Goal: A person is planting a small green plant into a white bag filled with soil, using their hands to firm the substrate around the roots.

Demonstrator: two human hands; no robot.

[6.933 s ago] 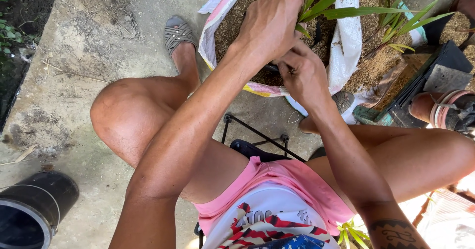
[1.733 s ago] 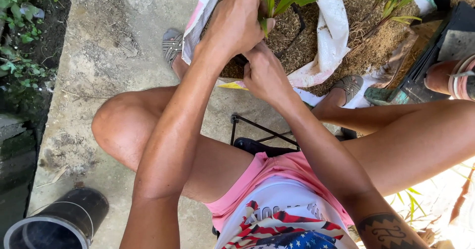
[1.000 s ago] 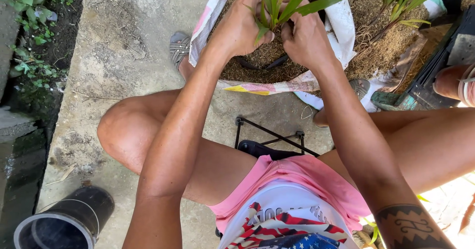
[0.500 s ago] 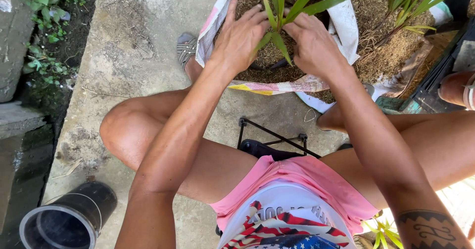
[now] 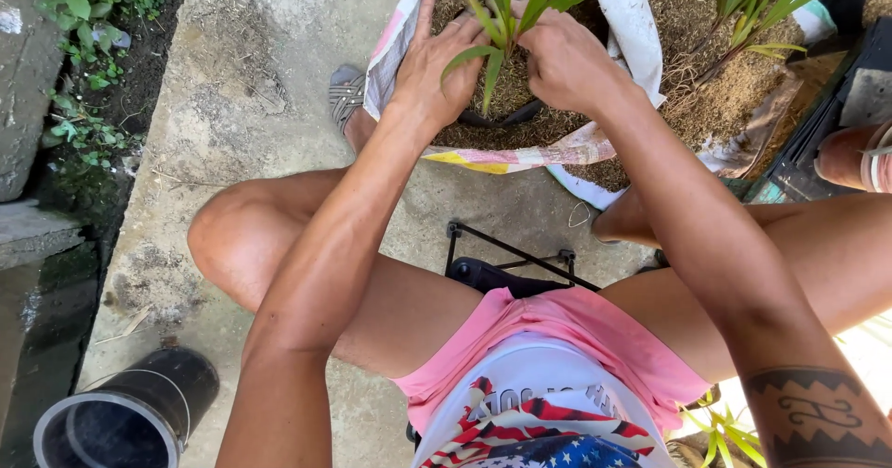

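Note:
A small green plant (image 5: 499, 17) with long leaves stands in a black pot (image 5: 509, 116), and the pot sits in brown husk inside a white woven sack (image 5: 639, 24). My left hand (image 5: 437, 66) lies on the pot's left side, fingers spread flat over the husk at the plant's base. On the right side of the plant my right hand (image 5: 569, 59) rests with bent fingers. Its fingertips are hidden by the hand and the leaves. Both hands flank the plant closely.
A second plant (image 5: 754, 3) stands in husk to the right, beside a black tray (image 5: 841, 82) and a reddish pot (image 5: 847, 155). A black pipe section (image 5: 121, 414) lies at bottom left. A black stool frame (image 5: 506, 254) is between my knees. Weeds (image 5: 79, 68) edge the concrete.
My hands have slid a little farther up around the plant's base. The left hand's fingers stay spread; the right hand's fingers have curled in more.

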